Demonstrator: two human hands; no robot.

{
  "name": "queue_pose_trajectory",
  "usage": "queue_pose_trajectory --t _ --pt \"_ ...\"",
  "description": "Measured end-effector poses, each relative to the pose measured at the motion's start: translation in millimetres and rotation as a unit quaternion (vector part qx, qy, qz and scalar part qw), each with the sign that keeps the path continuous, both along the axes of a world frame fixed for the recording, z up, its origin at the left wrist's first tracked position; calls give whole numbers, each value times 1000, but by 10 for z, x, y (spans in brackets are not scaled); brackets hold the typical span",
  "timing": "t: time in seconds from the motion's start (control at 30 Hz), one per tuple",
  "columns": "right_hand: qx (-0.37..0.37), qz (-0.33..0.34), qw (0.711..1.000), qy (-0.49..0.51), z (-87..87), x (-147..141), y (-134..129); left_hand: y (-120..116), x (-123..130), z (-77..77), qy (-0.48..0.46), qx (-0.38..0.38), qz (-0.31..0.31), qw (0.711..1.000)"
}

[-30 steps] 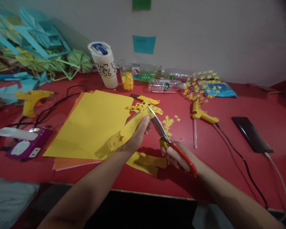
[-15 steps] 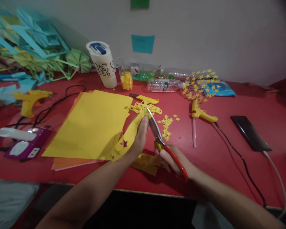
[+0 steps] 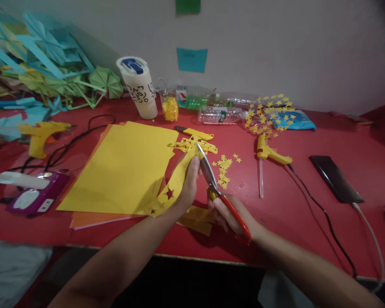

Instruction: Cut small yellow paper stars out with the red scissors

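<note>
Near the middle of the red table, my left hand (image 3: pixel 190 184) pinches a long yellow paper strip (image 3: pixel 176 179) that has star-shaped holes towards its lower end. My right hand (image 3: pixel 226 209) is wrapped round red-handled scissors (image 3: pixel 211 177), whose blades point up and left at the strip's upper end, beside my left thumb. Behind the strip lie punched yellow scraps (image 3: pixel 208 146). Small yellow paper stars (image 3: pixel 223 169) are heaped right of the blades. Another yellow piece (image 3: pixel 197 222) lies partly under my hands.
Yellow sheets (image 3: pixel 125 167) lie left over orange ones. Glue guns (image 3: pixel 38 137) (image 3: pixel 271 154) rest at both sides, a purple power block (image 3: pixel 37 194) front left, a phone (image 3: pixel 335 177) right. A tumbler (image 3: pixel 141 92) and bottles (image 3: pixel 221 114) stand or lie along the wall.
The lower end of the strip has shifted slightly. Both hands hold nearly the same pose, with the scissors' handles a touch further left.
</note>
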State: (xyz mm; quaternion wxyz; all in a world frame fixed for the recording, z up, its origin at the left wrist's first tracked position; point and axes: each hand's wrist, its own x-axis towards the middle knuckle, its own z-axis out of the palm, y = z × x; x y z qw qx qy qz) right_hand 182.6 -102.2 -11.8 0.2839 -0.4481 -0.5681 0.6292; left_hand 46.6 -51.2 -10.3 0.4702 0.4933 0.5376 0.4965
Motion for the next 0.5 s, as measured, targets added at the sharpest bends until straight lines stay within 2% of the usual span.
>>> queue_pose_trajectory --t 0.1,0.3,0.5 --pt "11 -12 1000 -6 -18 -3 -8 -6 21 30 -27 -32 22 999" --pt "11 -22 999 -25 -38 10 -11 -10 31 77 -25 -44 13 999" --pt "17 -25 999 -29 -45 32 -7 14 20 76 -18 -23 9 1000"
